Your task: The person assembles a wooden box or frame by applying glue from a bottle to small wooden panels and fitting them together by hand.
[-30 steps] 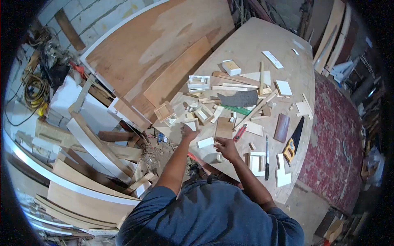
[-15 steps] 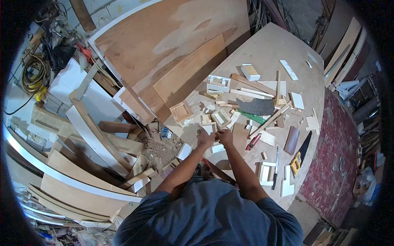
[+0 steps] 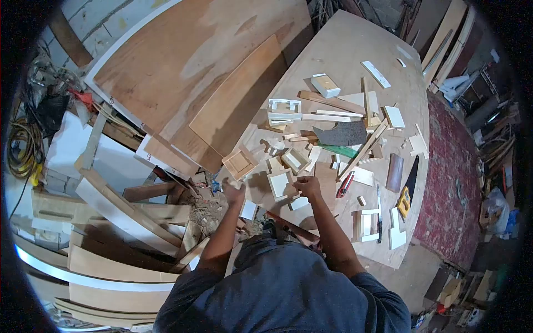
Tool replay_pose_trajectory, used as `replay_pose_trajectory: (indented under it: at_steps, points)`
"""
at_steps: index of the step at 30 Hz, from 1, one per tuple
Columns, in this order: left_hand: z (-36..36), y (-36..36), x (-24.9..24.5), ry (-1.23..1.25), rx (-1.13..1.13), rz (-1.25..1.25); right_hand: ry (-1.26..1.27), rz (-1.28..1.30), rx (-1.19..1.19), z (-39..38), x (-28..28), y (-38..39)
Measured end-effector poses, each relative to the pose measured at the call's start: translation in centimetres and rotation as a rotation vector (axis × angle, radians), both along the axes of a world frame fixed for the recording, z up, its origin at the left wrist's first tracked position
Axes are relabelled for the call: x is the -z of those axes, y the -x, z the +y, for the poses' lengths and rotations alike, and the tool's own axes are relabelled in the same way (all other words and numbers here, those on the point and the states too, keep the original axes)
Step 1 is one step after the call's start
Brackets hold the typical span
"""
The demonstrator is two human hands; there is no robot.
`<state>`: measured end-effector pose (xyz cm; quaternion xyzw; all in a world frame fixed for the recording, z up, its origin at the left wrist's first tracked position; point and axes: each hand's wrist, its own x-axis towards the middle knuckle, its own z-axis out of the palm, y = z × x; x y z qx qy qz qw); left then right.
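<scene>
My right hand [image 3: 306,187] is closed, with its fingertips at the right side of a small wooden box [image 3: 272,190] that has a white panel inside. My left hand [image 3: 234,193] is off to the left, over the table's near edge, with thumb and fingers apart and nothing seen in it. Just beyond it sits a square bare-wood tray [image 3: 240,164]. Another small frame box [image 3: 296,160] lies beyond the box at my right hand. A small white piece [image 3: 300,203] is just below my right hand.
Farther right lie a red utility knife [image 3: 345,185], a yellow-handled saw [image 3: 406,201], a long thin blade [image 3: 380,213] and a dark sanding sheet [image 3: 341,134]. Large plywood sheets [image 3: 194,66] lean at the left of the table. Curved boards [image 3: 119,250] and debris fill the left side.
My left hand has left the small box and moved left, opening. My right hand stays at the box's right side. The head view has shifted slightly.
</scene>
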<state>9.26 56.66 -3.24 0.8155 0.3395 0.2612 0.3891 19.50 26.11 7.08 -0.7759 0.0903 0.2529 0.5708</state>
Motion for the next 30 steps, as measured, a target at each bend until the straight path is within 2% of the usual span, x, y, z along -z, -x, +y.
replay_pose_trajectory:
  at_steps: [1,3,4,5,7,11,13,17,21,24,26,30]
  points:
    - [0.6,-0.6,-0.1,0.002,0.005,-0.001,0.013,0.005,0.007,0.0,-0.5,0.1]
    - [1.7,-1.6,-1.3,0.046,0.206,-0.122,0.027,0.010,0.016,0.2,-0.8,0.2]
    - [1.2,-1.6,-2.4,0.202,0.269,-0.240,0.029,0.006,0.003,0.1,-0.4,0.2]
    - [1.1,-1.6,-3.7,0.204,0.274,-0.242,0.030,0.001,-0.009,0.0,-0.1,0.1]
    - [1.0,-1.5,-4.6,0.530,0.350,-0.175,0.037,-0.013,-0.004,0.1,0.2,0.0]
    - [1.0,-1.4,-4.0,0.561,0.370,-0.226,0.053,-0.005,0.002,0.1,0.3,-0.1]
    - [0.7,-1.4,-4.3,0.477,0.388,-0.292,0.045,-0.013,-0.007,0.2,0.3,-0.1]
    - [0.2,-0.8,-5.5,0.476,0.452,-0.261,0.001,0.026,0.016,0.0,-0.1,-0.2]
    - [0.6,0.3,-4.8,0.375,0.495,-0.262,0.011,0.051,0.011,0.1,0.3,-0.2]
    - [-0.1,1.0,-8.0,0.501,0.447,-0.242,0.005,0.055,-0.004,-0.1,-0.2,-0.1]
    - [-0.6,1.3,-11.0,0.329,0.494,-0.049,-0.006,0.064,-0.008,-0.3,-0.1,-0.1]
    - [-0.6,1.5,-11.8,0.457,0.531,-0.149,-0.051,0.108,-0.007,-0.4,0.0,-0.1]
